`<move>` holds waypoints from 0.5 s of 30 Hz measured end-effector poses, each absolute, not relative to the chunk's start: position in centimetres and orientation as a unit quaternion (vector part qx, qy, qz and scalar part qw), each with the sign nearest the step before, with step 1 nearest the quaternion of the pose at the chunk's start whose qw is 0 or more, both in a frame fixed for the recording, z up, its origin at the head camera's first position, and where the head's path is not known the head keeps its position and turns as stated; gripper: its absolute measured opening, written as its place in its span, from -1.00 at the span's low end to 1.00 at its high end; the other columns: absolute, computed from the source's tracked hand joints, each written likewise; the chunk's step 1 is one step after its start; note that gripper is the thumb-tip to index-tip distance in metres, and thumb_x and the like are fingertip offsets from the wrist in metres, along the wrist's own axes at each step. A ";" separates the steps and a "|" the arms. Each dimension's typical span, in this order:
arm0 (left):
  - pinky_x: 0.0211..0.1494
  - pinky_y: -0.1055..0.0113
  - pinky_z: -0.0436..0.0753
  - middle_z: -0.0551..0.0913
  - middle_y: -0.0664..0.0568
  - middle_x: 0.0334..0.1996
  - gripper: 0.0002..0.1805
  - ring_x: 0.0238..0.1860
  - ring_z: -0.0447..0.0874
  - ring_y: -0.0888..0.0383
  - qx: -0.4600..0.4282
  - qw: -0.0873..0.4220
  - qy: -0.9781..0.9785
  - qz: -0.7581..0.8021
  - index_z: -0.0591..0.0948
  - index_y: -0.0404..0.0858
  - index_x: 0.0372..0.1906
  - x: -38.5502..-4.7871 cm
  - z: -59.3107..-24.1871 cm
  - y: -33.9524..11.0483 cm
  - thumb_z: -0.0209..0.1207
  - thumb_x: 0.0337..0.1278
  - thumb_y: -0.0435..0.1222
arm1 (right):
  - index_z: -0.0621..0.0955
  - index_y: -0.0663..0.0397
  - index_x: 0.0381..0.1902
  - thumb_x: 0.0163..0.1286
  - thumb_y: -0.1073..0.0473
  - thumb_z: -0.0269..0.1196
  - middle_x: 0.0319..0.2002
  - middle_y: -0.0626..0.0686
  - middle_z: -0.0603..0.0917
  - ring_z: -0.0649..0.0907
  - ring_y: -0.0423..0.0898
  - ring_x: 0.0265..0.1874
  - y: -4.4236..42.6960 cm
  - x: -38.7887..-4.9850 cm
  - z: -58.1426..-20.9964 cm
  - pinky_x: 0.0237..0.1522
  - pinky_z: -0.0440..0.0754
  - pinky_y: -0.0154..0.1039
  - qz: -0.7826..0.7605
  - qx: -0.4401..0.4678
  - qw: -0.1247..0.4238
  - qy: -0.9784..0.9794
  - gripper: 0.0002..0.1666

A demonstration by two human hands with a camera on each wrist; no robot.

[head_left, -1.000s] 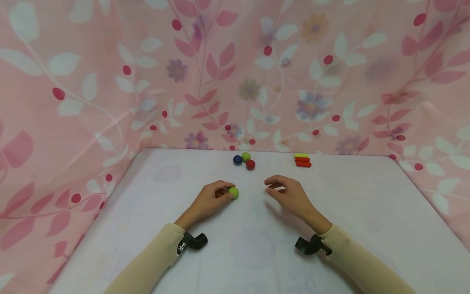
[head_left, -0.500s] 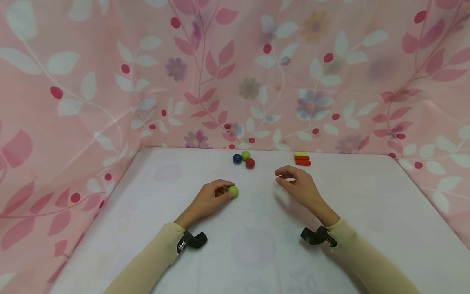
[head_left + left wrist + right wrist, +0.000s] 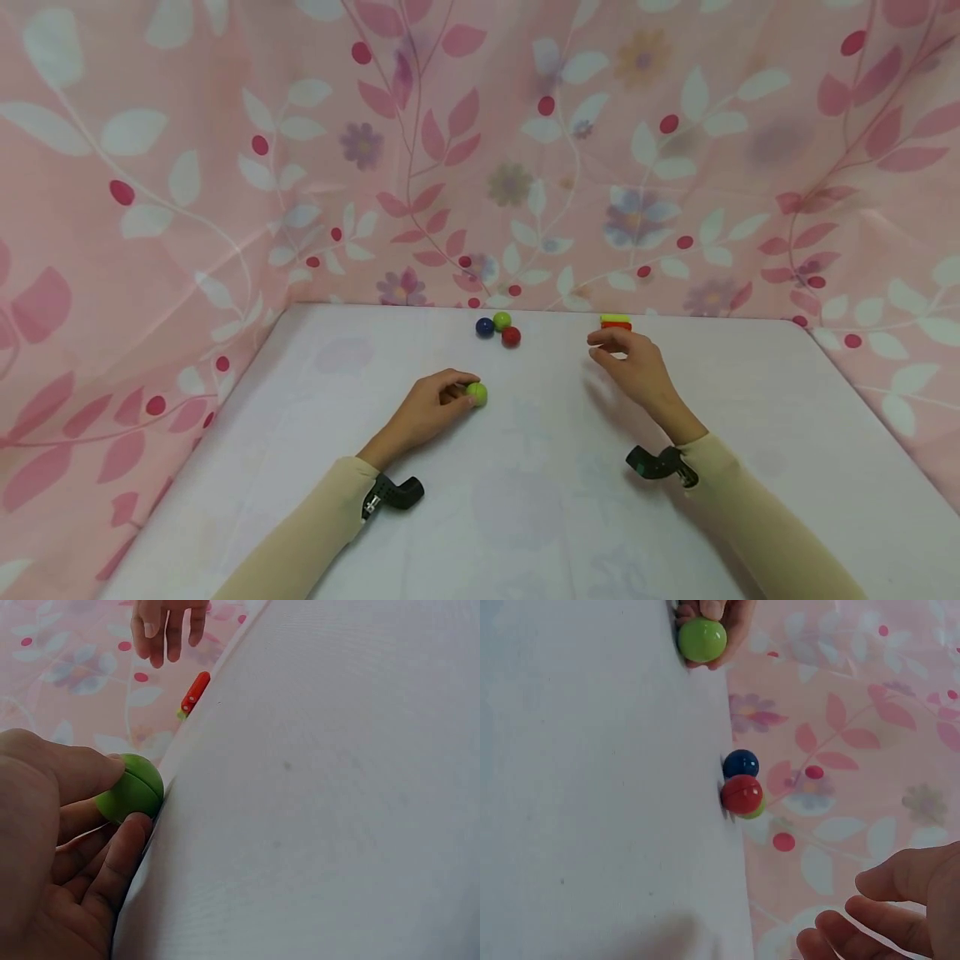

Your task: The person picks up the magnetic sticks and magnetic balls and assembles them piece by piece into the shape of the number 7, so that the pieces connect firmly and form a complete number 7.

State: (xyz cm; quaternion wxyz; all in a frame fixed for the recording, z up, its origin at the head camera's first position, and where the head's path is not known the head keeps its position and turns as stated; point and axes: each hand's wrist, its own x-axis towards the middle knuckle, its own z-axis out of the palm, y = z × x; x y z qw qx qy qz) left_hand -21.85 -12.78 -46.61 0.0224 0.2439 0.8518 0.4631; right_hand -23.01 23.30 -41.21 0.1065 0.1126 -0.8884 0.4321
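Note:
My left hand (image 3: 427,410) pinches a green ball (image 3: 477,394) between thumb and fingers on the white table. A seam line runs round this ball in the left wrist view. With fingers loosely bent and nothing in them, my right hand (image 3: 633,367) hovers over the table in front of the small sticks. Of these, a yellow-green stick (image 3: 616,318) and a red stick (image 3: 617,326) show above the hand; another red stick (image 3: 199,687) appears in the left wrist view but is hidden by the hand in the head view.
At the back of the white table (image 3: 517,517), a blue ball (image 3: 485,327), a second green ball (image 3: 502,320) and a red ball (image 3: 512,337) sit close together, left of the sticks. Behind the table hangs a pink floral cloth (image 3: 465,167).
My right hand has moved right and farther back, from beside the held ball to the sticks, covering part of them. The left hand stays in place with the green ball.

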 end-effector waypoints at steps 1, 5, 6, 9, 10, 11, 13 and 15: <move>-0.02 0.22 0.63 0.69 0.17 -0.04 -0.63 -0.12 0.66 0.21 0.243 0.021 0.852 0.463 0.68 -0.20 0.24 -21.8 -46.6 -12.8 0.31 0.41 -0.26 | 0.71 0.22 0.06 0.50 0.22 0.29 -0.01 0.17 0.75 0.69 0.18 0.00 23.5 -23.2 -41.3 0.02 0.56 0.11 0.428 0.111 0.109 -0.890 -0.74; -0.03 0.23 0.63 0.70 0.17 -0.04 -0.64 -0.13 0.66 0.22 0.240 0.015 0.852 0.465 0.68 -0.21 0.23 -21.7 -46.6 -12.7 0.31 0.40 -0.27 | 0.70 0.27 0.06 0.48 0.24 0.30 -0.02 0.23 0.75 0.69 0.23 0.00 24.3 -23.9 -41.6 -0.02 0.54 0.08 0.416 0.099 0.120 -0.896 -0.73; -0.03 0.24 0.63 0.70 0.17 -0.04 -0.64 -0.13 0.66 0.22 0.241 0.014 0.852 0.465 0.68 -0.21 0.23 -21.7 -46.6 -12.7 0.31 0.41 -0.27 | 0.70 0.27 0.05 0.47 0.25 0.31 -0.03 0.25 0.75 0.68 0.24 0.00 24.5 -24.0 -41.7 -0.03 0.54 0.08 0.412 0.094 0.123 -0.898 -0.73; -0.02 0.23 0.64 0.70 0.15 -0.03 -0.64 -0.12 0.66 0.22 0.244 0.014 0.849 0.468 0.68 -0.21 0.23 -21.6 -46.5 -12.6 0.31 0.41 -0.26 | 0.70 0.29 0.04 0.45 0.29 0.31 -0.04 0.27 0.75 0.68 0.26 0.00 25.2 -24.5 -42.3 -0.02 0.53 0.10 0.400 0.084 0.133 -0.903 -0.74; -0.02 0.23 0.64 0.70 0.15 -0.03 -0.64 -0.12 0.66 0.22 0.244 0.015 0.849 0.468 0.68 -0.20 0.23 -21.6 -46.5 -12.6 0.31 0.41 -0.26 | 0.70 0.29 0.04 0.45 0.30 0.31 -0.05 0.27 0.75 0.68 0.26 0.00 25.4 -24.7 -42.5 -0.01 0.53 0.12 0.397 0.081 0.135 -0.904 -0.75; -0.02 0.24 0.63 0.70 0.16 -0.03 -0.63 -0.11 0.66 0.22 0.242 0.018 0.850 0.467 0.68 -0.19 0.24 -21.6 -46.6 -12.6 0.31 0.41 -0.25 | 0.71 0.29 0.03 0.45 0.31 0.31 -0.05 0.27 0.75 0.68 0.26 0.00 25.6 -24.9 -42.6 0.00 0.52 0.13 0.395 0.080 0.137 -0.905 -0.75; -0.01 0.24 0.63 0.70 0.16 -0.03 -0.63 -0.11 0.66 0.22 0.240 0.019 0.851 0.467 0.68 -0.19 0.24 -21.7 -46.5 -12.6 0.32 0.40 -0.25 | 0.71 0.27 0.04 0.45 0.32 0.32 -0.04 0.27 0.76 0.67 0.25 0.01 26.1 -25.2 -42.8 0.04 0.49 0.16 0.392 0.078 0.139 -0.906 -0.76; -0.02 0.23 0.63 0.70 0.16 -0.03 -0.63 -0.11 0.66 0.22 0.238 0.019 0.852 0.466 0.68 -0.18 0.24 -21.7 -46.5 -12.6 0.32 0.39 -0.25 | 0.71 0.26 0.06 0.45 0.32 0.32 -0.04 0.27 0.75 0.65 0.26 0.02 26.5 -25.5 -42.9 0.06 0.48 0.18 0.389 0.072 0.139 -0.908 -0.74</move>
